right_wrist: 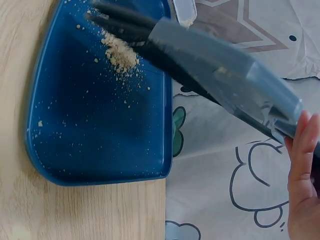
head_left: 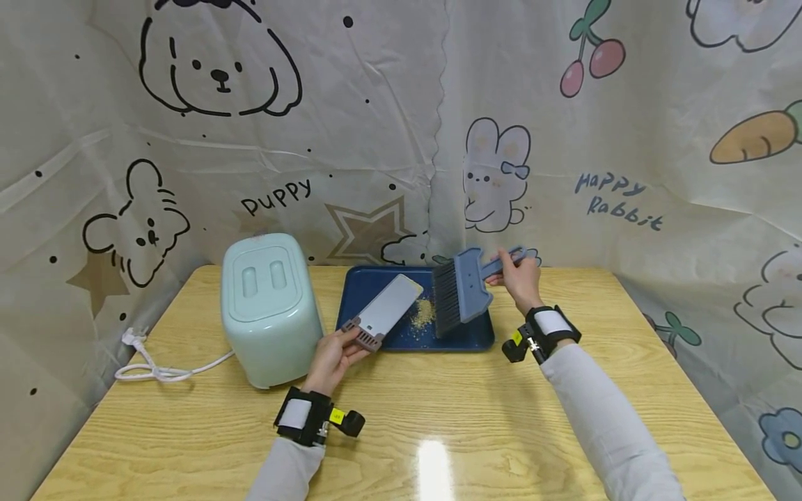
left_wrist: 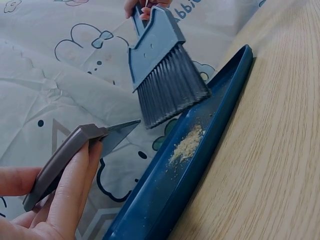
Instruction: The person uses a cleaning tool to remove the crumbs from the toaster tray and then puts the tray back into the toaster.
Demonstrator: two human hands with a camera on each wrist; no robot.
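My left hand (head_left: 335, 358) pinches the brown slotted end of a flat metal crumb tray (head_left: 390, 306), thumb on one side and fingers beneath. It tilts over the left part of a dark blue tray (head_left: 360, 285), with some crumbs at its far end. In my right hand (head_left: 519, 278) is the handle of a blue hand brush (head_left: 471, 284), its dark bristles hanging over the right part of the blue tray. Between the two lies a pile of tan crumbs (left_wrist: 187, 145) on the tray floor, with finer bits scattered around it (right_wrist: 120, 55).
A mint-green toaster (head_left: 269, 313) with a covered top stands left of the tray, close to my left hand. Its white cord (head_left: 166, 372) lies coiled at the table's left. Behind the wooden table (head_left: 401, 403) hangs a printed cloth (head_left: 376, 104).
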